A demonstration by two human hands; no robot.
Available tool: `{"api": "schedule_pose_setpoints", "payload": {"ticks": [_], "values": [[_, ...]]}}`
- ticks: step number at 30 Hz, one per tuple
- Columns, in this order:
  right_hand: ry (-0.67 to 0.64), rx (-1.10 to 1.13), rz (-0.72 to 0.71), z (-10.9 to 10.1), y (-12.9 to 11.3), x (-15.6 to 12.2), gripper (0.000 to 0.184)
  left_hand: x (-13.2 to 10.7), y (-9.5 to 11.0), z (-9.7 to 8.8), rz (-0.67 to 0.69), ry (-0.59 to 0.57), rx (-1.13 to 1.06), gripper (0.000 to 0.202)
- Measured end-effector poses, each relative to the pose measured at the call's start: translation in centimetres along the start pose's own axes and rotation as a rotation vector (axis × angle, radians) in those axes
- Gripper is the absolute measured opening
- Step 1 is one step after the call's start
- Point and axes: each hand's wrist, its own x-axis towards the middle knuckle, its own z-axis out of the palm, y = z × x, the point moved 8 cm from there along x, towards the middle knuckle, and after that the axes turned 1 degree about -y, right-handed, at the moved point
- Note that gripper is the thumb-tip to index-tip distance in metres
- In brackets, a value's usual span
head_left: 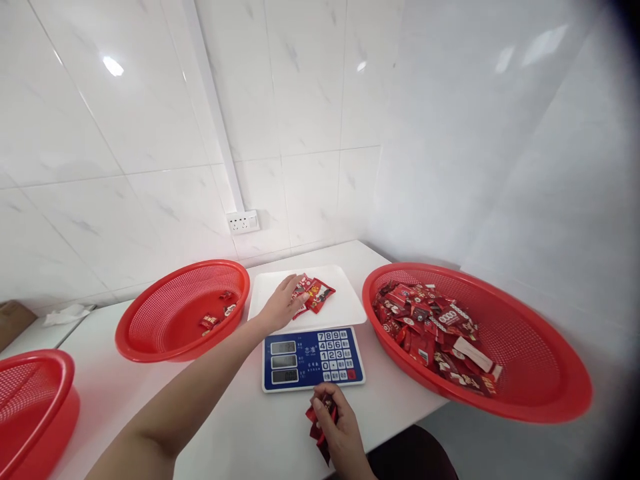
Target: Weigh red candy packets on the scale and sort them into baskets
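A white digital scale [345, 310] with a blue keypad panel [313, 357] stands on the white table between two red baskets. My left hand [283, 303] reaches over the scale's platform, its fingers touching a small pile of red snack packets [316, 294] lying there. My right hand [336, 423] rests near the table's front edge, just below the keypad, closed on a few red snack packets [316, 427]. The right red basket [525, 373] holds several red packets [435, 330]. The left red basket [165, 327] holds a few packets [215, 319].
A third red basket [30, 407] sits at the far left edge. A wall socket [243, 222] is mounted on the tiled wall behind the scale. A crumpled white cloth [65, 313] and a brown object [13, 320] lie at the back left.
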Motion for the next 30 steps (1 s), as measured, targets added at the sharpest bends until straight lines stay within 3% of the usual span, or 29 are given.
{"api": "schedule_pose_setpoints", "payload": {"ticks": [4,8,12,17,25,28,30], "values": [[-0.039,-0.014,0.003,0.0,-0.2,0.1,0.03,-5.8,2.9,0.2,0.046,-0.039,-0.226,0.034],[-0.138,-0.071,0.034,0.4,-0.4,0.0,0.028,-12.5,4.2,3.7,-0.018,-0.18,-0.426,0.021],[-0.149,-0.138,0.021,0.4,-0.6,0.0,0.026,-16.4,3.4,7.3,-0.203,-0.236,-0.631,0.017],[-0.155,-0.244,-0.069,0.3,-1.2,0.1,0.022,-17.1,2.1,8.9,-0.352,-0.188,-0.769,0.024],[-0.119,-0.232,-0.082,0.2,-1.4,0.0,0.023,-16.5,2.5,9.0,-0.269,-0.206,-0.63,0.019],[-0.127,-0.224,-0.022,0.4,-0.8,-0.1,0.028,-16.3,1.9,7.0,-0.155,-0.122,-0.463,0.018],[-0.136,-0.2,0.025,0.5,-0.4,-0.2,0.031,-16.1,0.7,4.0,-0.093,0.059,-0.291,0.019]]}}
